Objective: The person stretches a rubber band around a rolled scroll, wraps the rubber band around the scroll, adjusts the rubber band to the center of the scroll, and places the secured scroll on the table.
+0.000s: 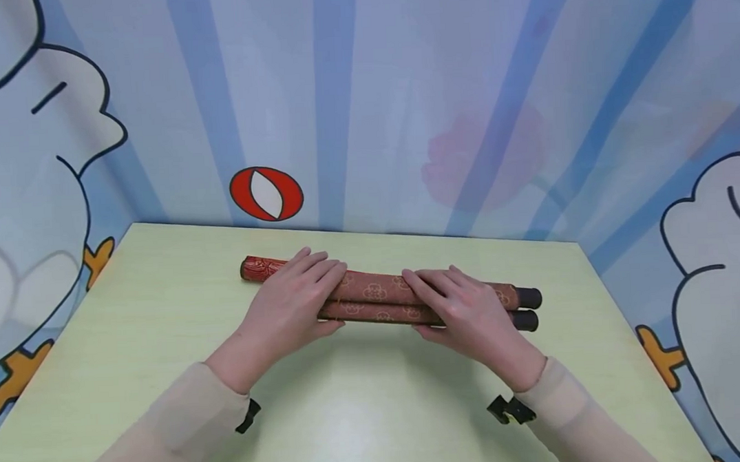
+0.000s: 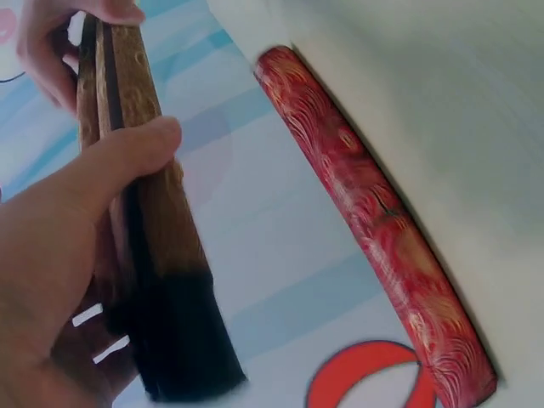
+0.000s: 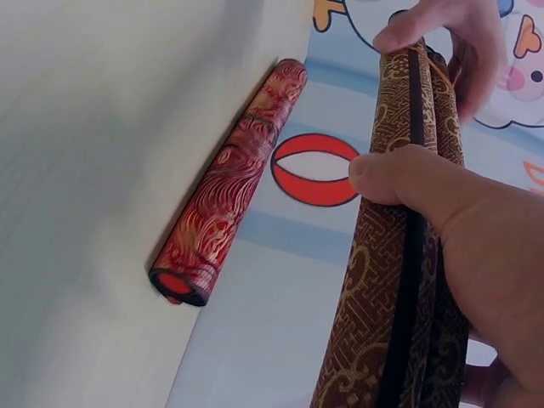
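A brown scroll (image 1: 375,289) with gold flower patterns is held crosswise in front of me, its two rolls side by side. Black end caps (image 1: 528,298) stick out past my right hand. Near the scroll's left part, my left hand (image 1: 295,296) grips both rolls, thumb on the near side. My right hand (image 1: 469,309) holds the other part the same way. Behind the scroll, a red patterned tube (image 2: 374,221) lies on the table; in the head view only its left end (image 1: 260,267) shows beyond my left hand. A thin cord (image 3: 439,64) hangs by the far roll.
The pale green table (image 1: 353,411) stretches out under my hands to its back edge. Beyond it stands a blue striped backdrop (image 1: 377,106) with cartoon figures on both sides. A black clip (image 1: 511,409) sits at each cuff.
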A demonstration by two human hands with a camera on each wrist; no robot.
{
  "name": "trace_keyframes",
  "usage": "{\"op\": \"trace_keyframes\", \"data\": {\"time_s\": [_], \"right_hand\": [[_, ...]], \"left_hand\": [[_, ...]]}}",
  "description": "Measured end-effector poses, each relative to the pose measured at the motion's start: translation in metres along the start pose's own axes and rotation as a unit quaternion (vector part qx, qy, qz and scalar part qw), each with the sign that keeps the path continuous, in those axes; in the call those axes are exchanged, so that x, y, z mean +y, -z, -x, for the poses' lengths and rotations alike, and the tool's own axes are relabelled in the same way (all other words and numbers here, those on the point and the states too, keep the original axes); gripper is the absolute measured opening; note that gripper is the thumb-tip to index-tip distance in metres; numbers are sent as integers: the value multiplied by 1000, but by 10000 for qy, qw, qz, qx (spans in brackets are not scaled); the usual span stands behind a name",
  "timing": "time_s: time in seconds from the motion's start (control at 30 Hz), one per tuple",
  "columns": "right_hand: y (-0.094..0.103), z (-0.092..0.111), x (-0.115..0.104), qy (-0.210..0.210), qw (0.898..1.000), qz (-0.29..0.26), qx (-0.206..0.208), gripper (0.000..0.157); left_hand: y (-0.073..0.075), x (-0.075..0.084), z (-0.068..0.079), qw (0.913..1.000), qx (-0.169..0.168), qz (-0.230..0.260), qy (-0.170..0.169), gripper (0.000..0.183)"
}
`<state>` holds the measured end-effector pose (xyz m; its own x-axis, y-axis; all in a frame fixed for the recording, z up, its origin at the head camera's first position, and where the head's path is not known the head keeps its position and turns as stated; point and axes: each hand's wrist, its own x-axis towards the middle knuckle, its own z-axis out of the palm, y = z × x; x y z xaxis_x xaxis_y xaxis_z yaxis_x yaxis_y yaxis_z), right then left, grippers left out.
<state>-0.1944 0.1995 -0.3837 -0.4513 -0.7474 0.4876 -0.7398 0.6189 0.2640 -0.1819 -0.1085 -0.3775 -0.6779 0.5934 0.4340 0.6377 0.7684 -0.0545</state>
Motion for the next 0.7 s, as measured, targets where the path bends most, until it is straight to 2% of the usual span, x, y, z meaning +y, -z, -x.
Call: {"op": "trace_keyframes", "data": {"time_s": [0.2, 0.43, 0.57, 0.7], "right_hand": [[3, -5, -2, -18, 10000, 56, 10, 89], [4, -6, 2, -41, 9999, 74, 91, 89], [3, -4, 4, -24, 9998, 140, 131, 89], [2, -3, 5, 20, 9998, 134, 168, 89]], "left_hand": [[-1, 7, -7, 9999, 4, -139, 27, 86], [9, 3, -6, 9993, -121, -292, 191, 97], [12, 1, -7, 9994, -144, -295, 115, 92], [9, 3, -6, 9994, -53, -346, 83, 88]]}}
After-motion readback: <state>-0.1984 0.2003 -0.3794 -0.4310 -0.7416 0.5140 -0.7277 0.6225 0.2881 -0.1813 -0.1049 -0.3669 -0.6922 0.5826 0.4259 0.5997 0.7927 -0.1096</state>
